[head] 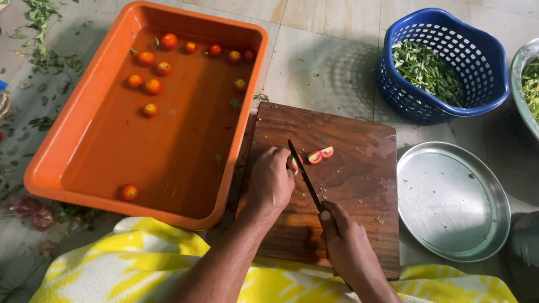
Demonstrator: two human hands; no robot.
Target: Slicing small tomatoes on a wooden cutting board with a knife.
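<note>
Here right hand (347, 241) grips knife (304, 174); left hand (271, 182) pinches tomato (294, 163) on board (354, 182)

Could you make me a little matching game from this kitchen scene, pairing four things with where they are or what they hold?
Things:
1. Orange tray
2. Blue basket
3. Knife
4. Flat metal plate

Descriptions:
A. bare, right of the cutting board
B. holds small whole tomatoes
C. holds green leaves
D. gripped in the right hand, blade over the board

The left hand steadies a tomato being cut.

Pairs: 1-B, 2-C, 3-D, 4-A
</note>
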